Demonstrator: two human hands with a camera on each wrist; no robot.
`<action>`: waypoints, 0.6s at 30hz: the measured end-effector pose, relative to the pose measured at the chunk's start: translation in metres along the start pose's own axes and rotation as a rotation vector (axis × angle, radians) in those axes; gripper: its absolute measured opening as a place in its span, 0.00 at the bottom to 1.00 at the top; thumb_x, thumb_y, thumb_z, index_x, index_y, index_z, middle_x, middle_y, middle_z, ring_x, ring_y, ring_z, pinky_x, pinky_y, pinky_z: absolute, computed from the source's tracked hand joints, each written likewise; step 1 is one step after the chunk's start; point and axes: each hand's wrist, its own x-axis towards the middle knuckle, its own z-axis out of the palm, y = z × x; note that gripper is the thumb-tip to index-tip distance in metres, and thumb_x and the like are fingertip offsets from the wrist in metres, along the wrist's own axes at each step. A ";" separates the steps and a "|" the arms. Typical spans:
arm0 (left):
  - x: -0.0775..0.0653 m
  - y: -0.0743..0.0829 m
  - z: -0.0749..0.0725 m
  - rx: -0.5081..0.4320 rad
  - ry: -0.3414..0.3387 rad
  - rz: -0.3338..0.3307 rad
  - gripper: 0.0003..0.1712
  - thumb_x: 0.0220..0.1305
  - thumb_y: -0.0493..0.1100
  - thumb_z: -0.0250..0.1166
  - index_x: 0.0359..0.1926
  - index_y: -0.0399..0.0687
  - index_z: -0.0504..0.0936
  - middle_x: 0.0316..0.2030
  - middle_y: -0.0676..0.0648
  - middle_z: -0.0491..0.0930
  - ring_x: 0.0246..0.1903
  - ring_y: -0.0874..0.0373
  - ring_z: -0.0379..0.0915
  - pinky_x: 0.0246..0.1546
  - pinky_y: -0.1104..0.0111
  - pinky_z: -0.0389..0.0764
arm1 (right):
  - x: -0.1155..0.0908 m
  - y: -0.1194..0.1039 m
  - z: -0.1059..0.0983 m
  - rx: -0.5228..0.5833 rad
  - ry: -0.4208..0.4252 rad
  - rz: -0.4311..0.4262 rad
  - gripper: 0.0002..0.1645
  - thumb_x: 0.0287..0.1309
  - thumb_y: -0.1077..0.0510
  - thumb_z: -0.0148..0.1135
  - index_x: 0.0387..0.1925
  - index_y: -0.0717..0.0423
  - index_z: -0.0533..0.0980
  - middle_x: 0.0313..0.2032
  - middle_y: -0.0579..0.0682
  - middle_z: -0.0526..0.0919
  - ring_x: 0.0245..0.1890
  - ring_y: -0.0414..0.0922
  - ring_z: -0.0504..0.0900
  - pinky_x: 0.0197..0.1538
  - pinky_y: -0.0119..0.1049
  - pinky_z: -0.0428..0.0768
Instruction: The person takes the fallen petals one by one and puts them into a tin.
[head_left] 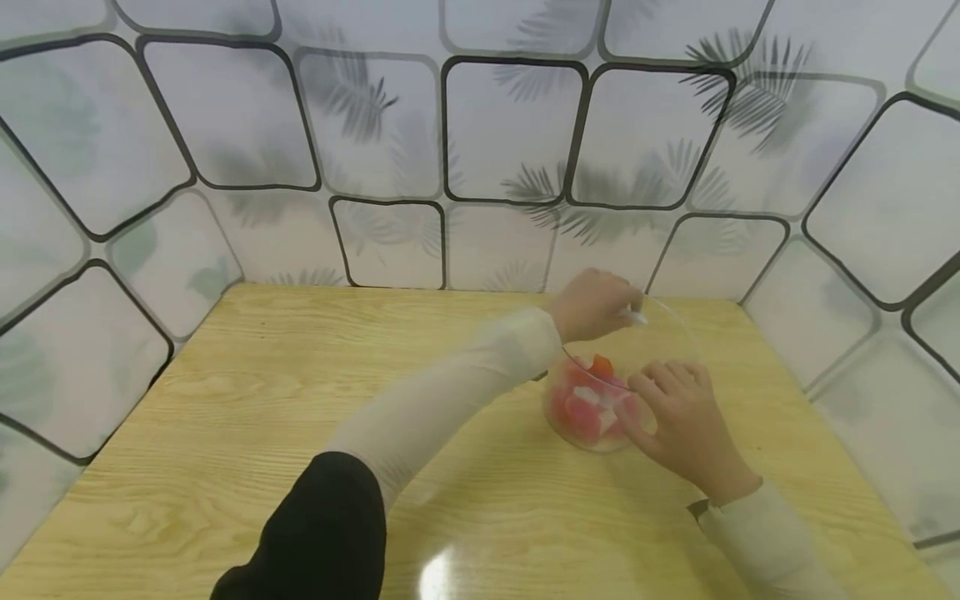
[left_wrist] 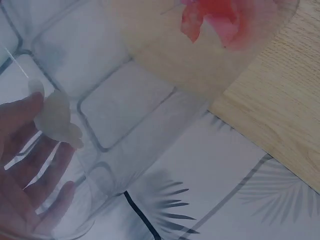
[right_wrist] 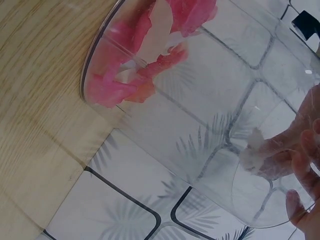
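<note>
A clear, see-through container (right_wrist: 210, 100) stands on the table, with pink and red petal-like pieces (head_left: 588, 408) low inside it. My left hand (head_left: 596, 304) is above its far side and pinches a soft white piece (left_wrist: 55, 117), perhaps a petal or a scrap of tissue. That white piece shows through the clear wall in the right wrist view. My right hand (head_left: 678, 417) grips the near right rim of the container, fingers over the edge. Whether the left fingertips are inside the opening or just above it, I cannot tell.
A light wood-grain table (head_left: 247, 433) lies under the container. White sheeting (head_left: 517, 133) with dark line shapes and leaf prints rises behind and at both sides. My left sleeve (head_left: 450, 383) reaches across the table.
</note>
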 end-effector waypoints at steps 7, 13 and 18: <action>0.001 0.002 0.007 0.043 -0.126 -0.004 0.32 0.61 0.53 0.63 0.66 0.59 0.66 0.57 0.53 0.75 0.56 0.59 0.71 0.54 0.65 0.73 | -0.001 0.000 -0.001 -0.015 -0.035 0.009 0.28 0.65 0.41 0.39 0.27 0.59 0.74 0.26 0.52 0.75 0.30 0.53 0.74 0.41 0.52 0.66; -0.015 -0.003 -0.005 -0.063 0.007 0.024 0.30 0.63 0.51 0.61 0.66 0.55 0.67 0.58 0.50 0.76 0.55 0.57 0.74 0.56 0.67 0.73 | -0.002 0.002 0.000 -0.023 -0.056 0.009 0.26 0.63 0.42 0.40 0.28 0.58 0.74 0.26 0.51 0.74 0.31 0.53 0.73 0.42 0.52 0.65; -0.045 -0.014 -0.022 -0.091 0.097 0.052 0.26 0.65 0.48 0.59 0.63 0.52 0.70 0.56 0.50 0.77 0.55 0.57 0.73 0.58 0.67 0.71 | -0.001 0.001 0.000 -0.010 -0.029 0.002 0.26 0.63 0.43 0.41 0.27 0.58 0.74 0.26 0.52 0.74 0.31 0.54 0.73 0.41 0.52 0.64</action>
